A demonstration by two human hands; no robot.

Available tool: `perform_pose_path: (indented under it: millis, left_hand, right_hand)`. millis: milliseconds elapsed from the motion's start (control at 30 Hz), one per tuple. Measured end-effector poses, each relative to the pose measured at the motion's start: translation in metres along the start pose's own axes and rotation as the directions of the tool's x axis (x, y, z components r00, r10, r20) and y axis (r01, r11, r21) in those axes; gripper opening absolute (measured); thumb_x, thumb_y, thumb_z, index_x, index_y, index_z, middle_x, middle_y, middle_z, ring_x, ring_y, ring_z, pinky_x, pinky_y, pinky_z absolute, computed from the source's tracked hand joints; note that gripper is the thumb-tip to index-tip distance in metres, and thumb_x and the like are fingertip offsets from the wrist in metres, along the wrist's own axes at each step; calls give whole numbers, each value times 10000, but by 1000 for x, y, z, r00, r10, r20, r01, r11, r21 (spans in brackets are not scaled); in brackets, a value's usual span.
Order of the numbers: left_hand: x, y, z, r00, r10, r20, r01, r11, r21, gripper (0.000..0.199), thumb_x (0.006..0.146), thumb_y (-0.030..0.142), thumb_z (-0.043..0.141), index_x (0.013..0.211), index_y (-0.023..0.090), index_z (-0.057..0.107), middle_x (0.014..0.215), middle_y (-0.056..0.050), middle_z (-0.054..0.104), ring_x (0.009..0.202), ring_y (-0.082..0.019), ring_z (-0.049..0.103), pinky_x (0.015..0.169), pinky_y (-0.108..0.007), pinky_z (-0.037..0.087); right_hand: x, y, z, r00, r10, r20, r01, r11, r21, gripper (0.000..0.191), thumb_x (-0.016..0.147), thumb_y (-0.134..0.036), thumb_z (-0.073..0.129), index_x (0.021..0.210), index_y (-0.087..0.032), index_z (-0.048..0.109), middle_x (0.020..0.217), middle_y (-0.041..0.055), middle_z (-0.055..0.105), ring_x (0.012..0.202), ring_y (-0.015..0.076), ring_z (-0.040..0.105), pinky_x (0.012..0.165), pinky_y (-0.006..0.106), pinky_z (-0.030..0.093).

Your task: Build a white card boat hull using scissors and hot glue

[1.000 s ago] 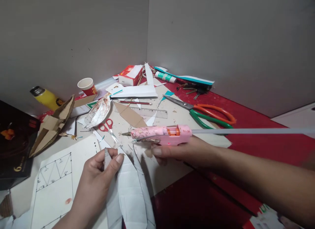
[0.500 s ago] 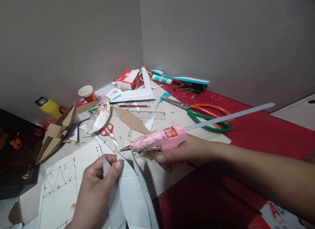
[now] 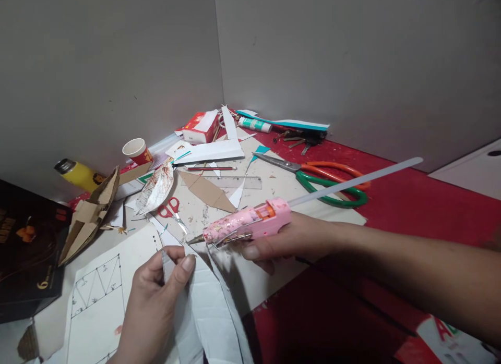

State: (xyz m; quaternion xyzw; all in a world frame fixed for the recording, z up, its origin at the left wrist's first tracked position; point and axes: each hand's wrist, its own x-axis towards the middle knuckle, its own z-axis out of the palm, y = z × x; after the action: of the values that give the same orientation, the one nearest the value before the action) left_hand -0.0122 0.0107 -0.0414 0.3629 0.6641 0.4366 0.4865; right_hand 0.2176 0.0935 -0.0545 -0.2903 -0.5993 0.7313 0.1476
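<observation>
My right hand [image 3: 270, 244] is closed round the handle of a pink glue gun [image 3: 246, 222], and a long translucent glue stick [image 3: 356, 181] juts from its back end. The metal nozzle points left, right at the upper edge of a white cardboard piece [image 3: 213, 312]; whether it touches the edge I cannot tell. Thumb and fingers of my left hand [image 3: 160, 288] pinch that piece near its top. Its strips curve downward out of the frame, with a narrow gap between them. My right fingertips are partly hidden behind the gun.
Big scissors [image 3: 332, 184] with orange and green handles lie behind the gun. Small red scissors [image 3: 172, 213], a clear ruler [image 3: 238, 182], a brown cardboard piece [image 3: 207, 191] and a drawn-on sheet [image 3: 97, 301] are nearby. A paper cup [image 3: 138, 151] and yellow bottle [image 3: 80, 174] stand back left.
The glue gun has shifted slightly left and down, its nozzle closer to the edge of the white cardboard. My left hand keeps its pinch. The camera view has shifted slightly.
</observation>
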Motion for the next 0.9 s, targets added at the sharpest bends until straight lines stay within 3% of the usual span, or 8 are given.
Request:
perform_pose_path:
  millis: [267,467,667,800,900]
  left_hand:
    - [1,-3,-6,1000,-5,18,5,999,40,294,666,417,793,766,184,644,594,47,581,494,-88,473,485,-195,356]
    - [-5,5,3,997,24,-67,-23,1000,19,323,621,423,809,731,175,634,550,52,551,450,-90,458,460,-207,345]
    - [-4,4,1,997,22,-71,-19,999,47,345,599,448,814,734,178,645,557,38,574,460,-111,480,457,-216,358]
    - [-3,4,-1,997,28,-69,-26,999,42,339,604,440,818,740,183,643,568,42,571,473,-105,480,465,-210,359]
    - [-2,5,0,995,29,-93,-31,999,-15,330,613,428,819,744,185,639,580,54,558,481,-84,461,479,-197,357]
  right_hand:
    - [-1,-1,2,999,35,-23,-36,999,-37,331,727,-421,659,822,-109,712,492,-29,525,452,84,464,397,176,320]
    - [-1,-1,3,999,30,-41,-31,999,-19,307,716,-412,674,805,-120,704,487,-50,490,433,74,443,406,185,348]
    - [-1,1,-1,999,40,-4,-40,999,-34,379,729,-429,680,962,-132,710,554,-40,517,487,88,479,444,199,387]
    - [-6,-3,-5,997,68,-22,-70,991,-111,383,740,-451,665,966,-146,712,556,-23,544,514,123,525,474,232,430]
    - [-10,-12,-9,987,-87,-138,39,946,-321,298,801,-424,609,957,-189,707,596,-4,583,568,151,558,515,253,444]
